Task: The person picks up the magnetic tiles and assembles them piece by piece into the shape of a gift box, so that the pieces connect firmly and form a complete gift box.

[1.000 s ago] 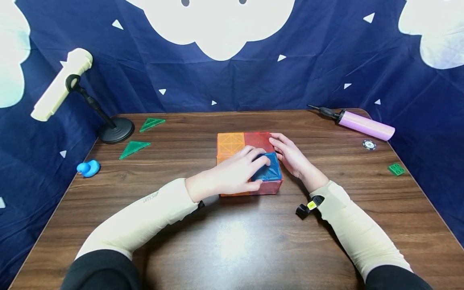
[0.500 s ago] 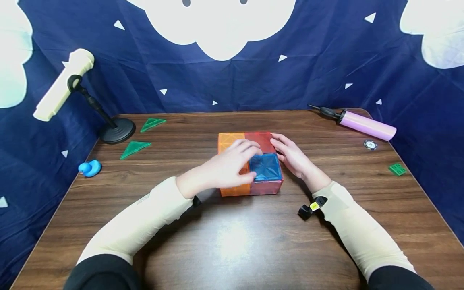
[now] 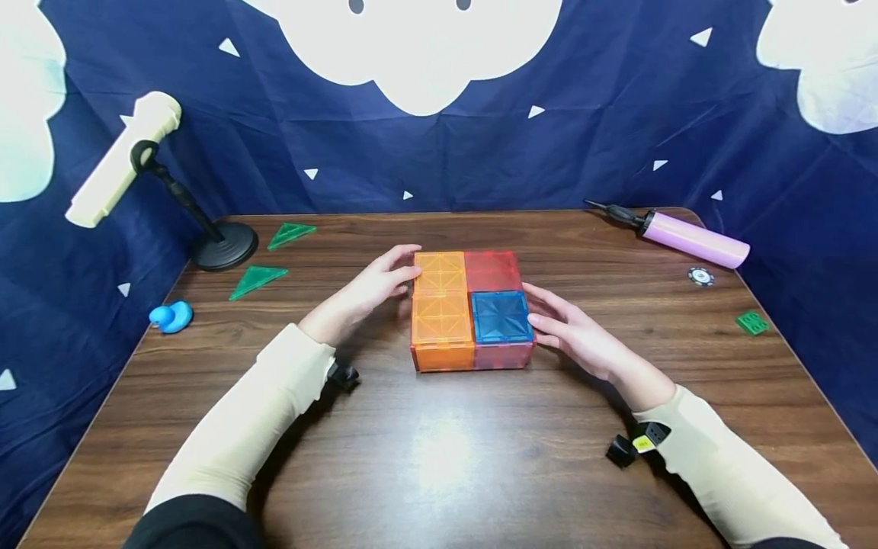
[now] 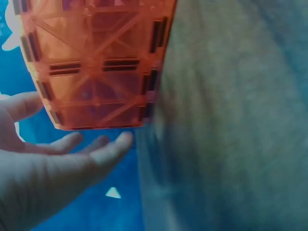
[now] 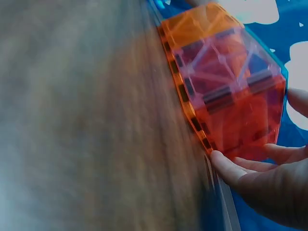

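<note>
On the table sits a low box of translucent magnetic tiles [image 3: 442,319]. Its top shows orange tiles on the left, a red tile [image 3: 492,270] at back right and a blue tile [image 3: 501,317] at front right. My left hand [image 3: 363,293] is at the box's left side, thumb at the upper edge, fingers relaxed; the left wrist view shows the fingers close to the orange wall [image 4: 96,82]. At the right side, my right hand [image 3: 583,341] has its fingers extended along the wall, and one fingertip touches the lower edge [image 5: 211,150]. Neither hand wraps the box.
Two green triangular tiles [image 3: 258,280] lie at back left, near a black-based stand [image 3: 222,245] and a blue rubber duck [image 3: 171,316]. To the right are a purple hand pump [image 3: 696,238], a poker chip [image 3: 700,276] and a green toy brick [image 3: 752,322]. A blue curtain [image 3: 439,168] hangs behind.
My left hand has come off the blue tile and moved left and down to the box's left side. My right hand has slid toward me along the right side. The box stays put.
</note>
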A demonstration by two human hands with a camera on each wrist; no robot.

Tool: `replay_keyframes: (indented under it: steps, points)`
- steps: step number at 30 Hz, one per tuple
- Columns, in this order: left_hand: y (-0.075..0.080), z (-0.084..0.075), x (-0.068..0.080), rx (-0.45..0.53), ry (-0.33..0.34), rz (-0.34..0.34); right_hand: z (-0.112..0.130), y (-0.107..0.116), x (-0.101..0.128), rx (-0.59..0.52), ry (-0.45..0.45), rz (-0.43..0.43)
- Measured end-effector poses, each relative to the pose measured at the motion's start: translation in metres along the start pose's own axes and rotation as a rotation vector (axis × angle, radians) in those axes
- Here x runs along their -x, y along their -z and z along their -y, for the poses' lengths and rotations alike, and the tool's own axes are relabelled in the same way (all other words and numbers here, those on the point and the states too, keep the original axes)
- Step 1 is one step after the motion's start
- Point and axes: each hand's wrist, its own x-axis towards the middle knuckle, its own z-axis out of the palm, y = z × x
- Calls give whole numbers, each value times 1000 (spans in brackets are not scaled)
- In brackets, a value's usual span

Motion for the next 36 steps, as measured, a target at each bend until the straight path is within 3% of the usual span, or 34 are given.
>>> replay_keyframes:
  steps: [2,4,10,18,27,32,36]
  points:
    - [1,5,0,137,48,46,0,-4,1,-19,5,2]
    - [2,8,1,214,60,80,1,-7,2,-31,11,-2]
    - [3,11,5,282,64,84,3,-10,0,-53,3,-6]
    - [-6,11,23,305,76,-36,7,-3,-9,-82,-12,50]
    - [-26,9,50,315,121,-206,12,10,-28,-11,-15,106]
    - [-23,7,51,257,137,-218,11,5,-28,14,3,56]
    - [-9,10,42,267,103,-149,6,-4,-17,116,46,-5]
